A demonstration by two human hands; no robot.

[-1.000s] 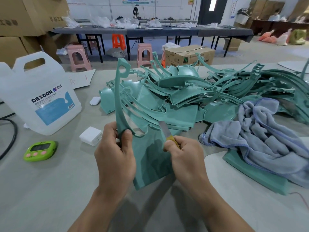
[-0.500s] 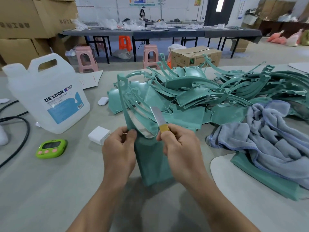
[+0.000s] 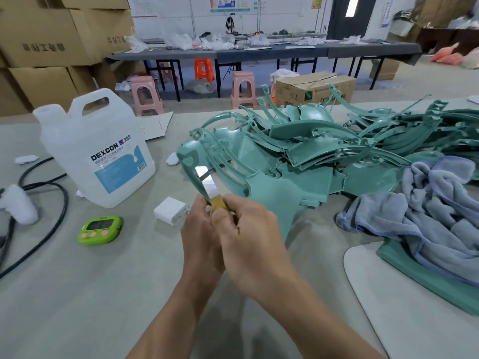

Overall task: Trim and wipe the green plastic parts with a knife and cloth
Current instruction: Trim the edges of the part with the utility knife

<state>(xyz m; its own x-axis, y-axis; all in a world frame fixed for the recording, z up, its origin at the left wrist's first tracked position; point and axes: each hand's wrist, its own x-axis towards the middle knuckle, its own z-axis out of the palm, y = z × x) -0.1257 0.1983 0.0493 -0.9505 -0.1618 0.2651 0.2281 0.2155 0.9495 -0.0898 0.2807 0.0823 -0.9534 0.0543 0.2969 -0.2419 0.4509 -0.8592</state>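
I hold one green plastic part [image 3: 269,195] upright over the table, its slotted arm leaning up and to the left. My left hand [image 3: 201,239] grips the part's lower edge, mostly hidden behind my right hand [image 3: 248,239]. That right hand pinches the yellow handle of a knife [image 3: 208,186], whose bright blade lies along the part's left arm. A large heap of green parts [image 3: 337,146] covers the table behind. A grey-blue cloth [image 3: 430,211] lies crumpled at the right.
A white DEXCON jug [image 3: 96,149] stands at the left, with a green timer [image 3: 99,230] and a white charger block [image 3: 169,210] in front of it. Black cable [image 3: 46,187] loops at the far left. A flat green part [image 3: 425,275] lies under the cloth.
The held part has tilted over to the left and lower. My right hand has moved left in front of my left hand, and the blade now lies against the part's left arm.
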